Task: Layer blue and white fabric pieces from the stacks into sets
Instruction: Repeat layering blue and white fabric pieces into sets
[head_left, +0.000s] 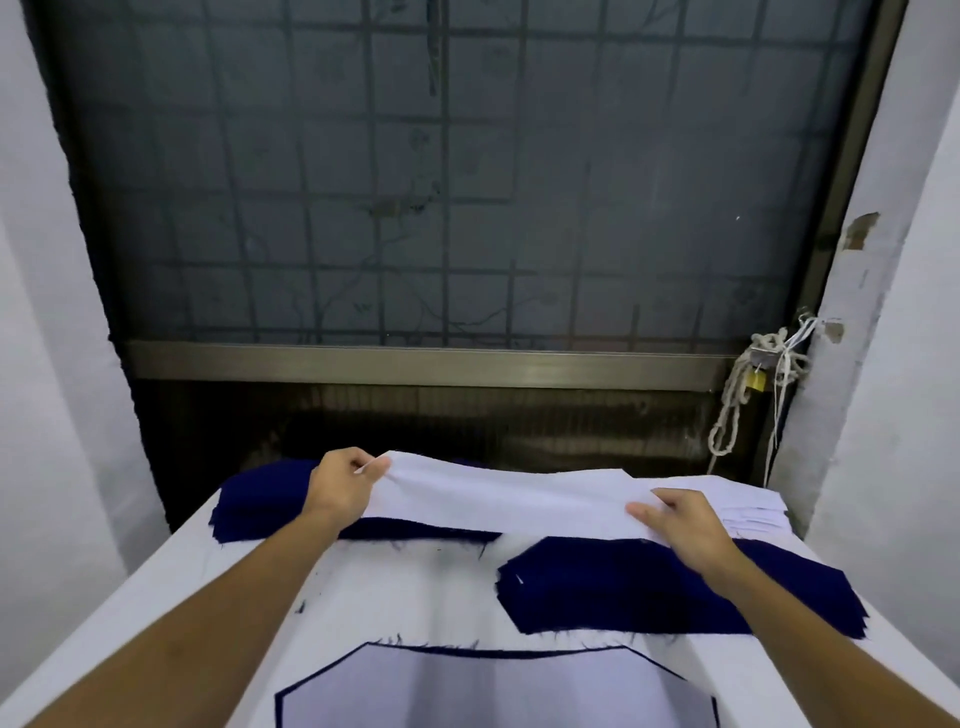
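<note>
A white fabric piece (498, 499) is stretched between both hands above the far end of the table. My left hand (343, 488) pinches its left corner. My right hand (680, 519) holds its right edge, fingers over the cloth. Under it at the far left lies a dark blue stack (260, 506). A stack of white pieces (748, 506) sits at the far right. A second dark blue stack (649, 592) lies at centre right. Nearest to me is a layered set (498, 691), white on top with a blue edge showing around it.
The white table (410, 587) carries loose blue threads. A dark barred window (447, 182) and its sill close off the far side. White walls stand on both sides. A knotted rope with a padlock (753, 374) hangs at the right.
</note>
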